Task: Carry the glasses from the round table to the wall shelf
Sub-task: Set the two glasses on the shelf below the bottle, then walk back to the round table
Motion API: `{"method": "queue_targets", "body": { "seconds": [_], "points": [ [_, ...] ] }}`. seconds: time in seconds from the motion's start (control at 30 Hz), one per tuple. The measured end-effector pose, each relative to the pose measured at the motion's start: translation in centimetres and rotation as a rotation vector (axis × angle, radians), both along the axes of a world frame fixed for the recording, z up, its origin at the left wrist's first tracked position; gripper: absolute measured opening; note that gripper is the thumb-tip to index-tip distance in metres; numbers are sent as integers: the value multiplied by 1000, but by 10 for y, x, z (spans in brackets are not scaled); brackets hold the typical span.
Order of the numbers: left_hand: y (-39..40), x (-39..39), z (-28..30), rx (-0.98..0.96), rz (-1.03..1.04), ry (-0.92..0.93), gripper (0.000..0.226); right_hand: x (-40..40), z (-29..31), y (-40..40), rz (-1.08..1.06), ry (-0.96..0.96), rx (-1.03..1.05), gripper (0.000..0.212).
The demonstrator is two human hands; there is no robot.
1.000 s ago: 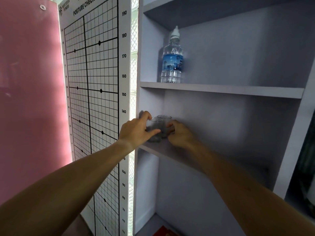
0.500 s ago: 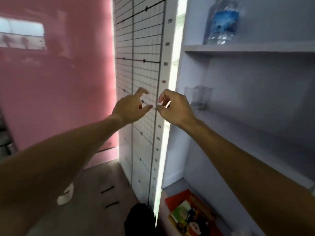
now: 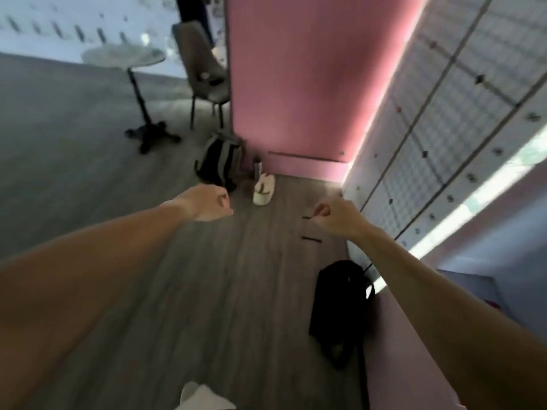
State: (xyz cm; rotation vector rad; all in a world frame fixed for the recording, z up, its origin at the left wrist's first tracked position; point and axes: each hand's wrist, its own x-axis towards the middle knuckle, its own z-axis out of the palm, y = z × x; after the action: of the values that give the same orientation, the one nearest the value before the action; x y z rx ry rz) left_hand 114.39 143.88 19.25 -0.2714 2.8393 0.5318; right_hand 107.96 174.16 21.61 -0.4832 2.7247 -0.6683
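Open floor (image 3: 88, 179) fills the frame's left and centre; grey backpack (image 3: 220, 162) and white shoe (image 3: 264, 189) crowd mid-frame, black bag (image 3: 340, 303) blocks lower right.

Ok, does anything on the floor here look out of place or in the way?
Some clutter. A black bag lies slumped on the floor beside the gridded panel, near the walking path. A striped backpack and a white shoe sit at the foot of the pink wall. Nothing looks spilled or broken; the picture is blurred.

A clinic-like room: a posture grid chart (image 3: 461, 93), pink wall (image 3: 296, 78), round table (image 3: 122, 56).
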Motion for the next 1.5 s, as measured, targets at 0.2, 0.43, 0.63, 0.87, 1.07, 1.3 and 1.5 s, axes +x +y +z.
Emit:
{"method": "queue_targets", "body": {
  "seconds": [0.2, 0.43, 0.63, 0.87, 1.07, 1.3, 1.5],
  "points": [
    [-92, 135, -128, 138, 261, -296, 16, 41, -115, -70, 108, -331, 167, 5],
    [-128, 286, -232, 386, 521, -659, 14, 125, -217, -112, 190, -586, 458, 24],
    [-141, 331, -269, 514, 586, -760, 13, 162, -246, -125, 133, -779, 526, 15],
    [-160, 295, -270, 567, 635, -721, 18, 144, -258, -165, 27, -781, 478, 28],
    [-199, 249, -275, 557, 680, -779, 34, 84, -285, -225, -75, -833, 382, 17],
    [-264, 169, -270, 534, 767, -783, 26, -53, -293, -292, -22, -795, 301, 18],
    [-327, 66, -259, 502, 1070, -529, 20, -168, -299, -338, -15, -754, 318, 13]
  ]
}}
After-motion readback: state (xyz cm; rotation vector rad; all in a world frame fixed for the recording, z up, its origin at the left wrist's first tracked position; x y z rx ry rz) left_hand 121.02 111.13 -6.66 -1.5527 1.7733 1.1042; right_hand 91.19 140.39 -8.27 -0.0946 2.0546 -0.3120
